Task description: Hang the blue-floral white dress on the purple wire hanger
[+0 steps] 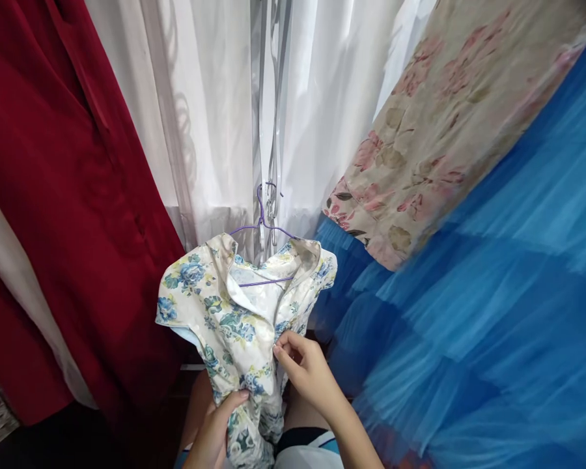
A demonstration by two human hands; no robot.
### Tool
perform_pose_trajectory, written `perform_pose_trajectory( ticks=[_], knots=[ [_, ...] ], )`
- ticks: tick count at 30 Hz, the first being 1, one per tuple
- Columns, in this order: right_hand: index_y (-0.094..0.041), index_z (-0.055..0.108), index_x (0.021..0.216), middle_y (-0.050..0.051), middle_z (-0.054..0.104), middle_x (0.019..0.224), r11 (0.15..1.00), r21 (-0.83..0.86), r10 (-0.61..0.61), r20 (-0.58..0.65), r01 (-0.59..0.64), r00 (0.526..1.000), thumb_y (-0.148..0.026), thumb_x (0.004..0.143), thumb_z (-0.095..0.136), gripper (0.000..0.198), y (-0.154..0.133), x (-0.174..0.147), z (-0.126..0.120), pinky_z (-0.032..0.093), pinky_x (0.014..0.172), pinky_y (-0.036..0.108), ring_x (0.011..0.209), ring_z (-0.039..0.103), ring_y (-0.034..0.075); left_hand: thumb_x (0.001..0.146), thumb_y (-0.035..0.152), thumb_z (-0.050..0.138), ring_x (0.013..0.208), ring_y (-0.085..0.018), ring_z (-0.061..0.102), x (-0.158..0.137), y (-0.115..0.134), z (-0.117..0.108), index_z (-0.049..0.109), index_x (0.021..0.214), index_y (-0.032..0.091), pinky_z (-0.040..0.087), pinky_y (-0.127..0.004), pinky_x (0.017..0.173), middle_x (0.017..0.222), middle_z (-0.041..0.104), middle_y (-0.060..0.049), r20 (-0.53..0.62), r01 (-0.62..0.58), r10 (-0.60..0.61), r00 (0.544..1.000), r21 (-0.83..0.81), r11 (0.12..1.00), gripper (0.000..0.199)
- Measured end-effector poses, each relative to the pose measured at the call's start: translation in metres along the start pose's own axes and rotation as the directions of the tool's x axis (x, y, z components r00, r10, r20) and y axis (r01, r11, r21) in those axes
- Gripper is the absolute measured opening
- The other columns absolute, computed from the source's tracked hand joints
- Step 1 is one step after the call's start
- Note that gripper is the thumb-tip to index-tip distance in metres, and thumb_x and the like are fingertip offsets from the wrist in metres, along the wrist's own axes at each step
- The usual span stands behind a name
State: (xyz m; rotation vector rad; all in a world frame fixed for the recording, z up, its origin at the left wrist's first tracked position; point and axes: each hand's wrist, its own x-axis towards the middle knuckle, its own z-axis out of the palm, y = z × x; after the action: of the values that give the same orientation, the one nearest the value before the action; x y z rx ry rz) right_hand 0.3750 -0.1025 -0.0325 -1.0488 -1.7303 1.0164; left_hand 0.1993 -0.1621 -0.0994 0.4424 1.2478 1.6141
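A cream blouse (239,332) with blue and green flowers hangs from a purple wire hanger (260,212) in front of me. Its neckline falls open, and the hanger's lower bar shows inside it. My right hand (305,365) pinches the front edge of the blouse below the neckline, thumb against forefinger. Lower down and to the left, my left hand (219,423) grips the blouse's side, its thumb on top of the cloth and its other fingers hidden behind. The lower end of the blouse bunches up between the two hands.
White sheer curtains (215,117) hang behind the hanger, with pale ribbons (268,98) down the middle. Deep red cloth (78,195) drapes on the left. At right hang a beige cloth with pink flowers (395,156) and a layered blue tulle (493,312). My legs are below.
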Motion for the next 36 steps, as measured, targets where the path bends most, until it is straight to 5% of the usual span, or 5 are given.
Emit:
perform_pose_trajectory(
  ticks=[4,8,12,23,36],
  knots=[
    [-0.017,0.055,0.072,-0.004,0.046,0.059,0.981,0.169,0.088,0.027,-0.091,0.996,-0.031,0.09,0.058,0.022,0.01,-0.01,-0.001,0.031,0.053,0.023,0.055,0.04,0.011,0.068,0.025,0.074,0.114,-0.033,0.06,0.013,-0.011,0.007,0.06,0.113,0.021,0.046,-0.049,0.099,0.113,0.066,-0.009,-0.218,-0.192,0.174,0.96,-0.068,0.979,0.047],
    [-0.018,0.05,0.069,-0.007,0.041,0.053,0.951,0.277,0.146,-0.008,-0.138,0.989,-0.035,0.087,0.062,0.028,0.016,-0.017,0.018,0.026,0.049,0.023,0.049,0.034,0.009,0.073,0.026,0.074,0.126,-0.028,0.051,0.013,-0.023,0.031,0.057,0.117,0.022,0.038,-0.044,0.109,0.13,0.056,-0.01,-0.16,-0.631,0.658,0.735,0.191,0.752,0.047],
    [-0.018,0.048,0.068,-0.006,0.044,0.054,0.924,0.354,0.157,0.001,-0.147,0.988,-0.04,0.087,0.063,0.033,0.005,-0.022,0.033,0.026,0.048,0.022,0.048,0.036,0.008,0.083,0.036,0.066,0.101,-0.028,0.065,0.003,-0.034,0.049,0.065,0.107,0.021,0.052,-0.037,0.089,0.103,0.068,-0.009,0.308,-0.529,0.457,0.835,0.219,0.82,0.028],
    [-0.016,0.061,0.064,-0.007,0.045,0.039,0.851,0.521,0.121,-0.08,-0.062,0.989,-0.031,0.076,0.069,0.021,-0.054,0.053,0.005,0.021,0.04,0.023,0.036,0.031,0.007,0.09,0.025,0.054,0.075,-0.02,0.058,0.0,0.01,0.038,0.058,0.074,0.021,0.045,-0.03,0.071,0.076,0.059,-0.004,0.554,-0.725,0.48,0.68,0.412,0.552,0.017],
    [-0.015,0.061,0.074,-0.006,0.049,0.046,0.86,0.449,-0.106,-0.303,0.24,0.947,-0.03,0.076,0.066,0.016,-0.121,0.123,-0.016,0.029,0.04,0.021,0.038,0.04,0.007,0.085,0.033,0.063,0.091,-0.025,0.066,0.046,0.04,0.044,0.068,0.103,0.02,0.05,-0.035,0.085,0.093,0.069,-0.007,0.512,-0.666,0.459,0.726,0.359,0.654,0.023]
  ],
)
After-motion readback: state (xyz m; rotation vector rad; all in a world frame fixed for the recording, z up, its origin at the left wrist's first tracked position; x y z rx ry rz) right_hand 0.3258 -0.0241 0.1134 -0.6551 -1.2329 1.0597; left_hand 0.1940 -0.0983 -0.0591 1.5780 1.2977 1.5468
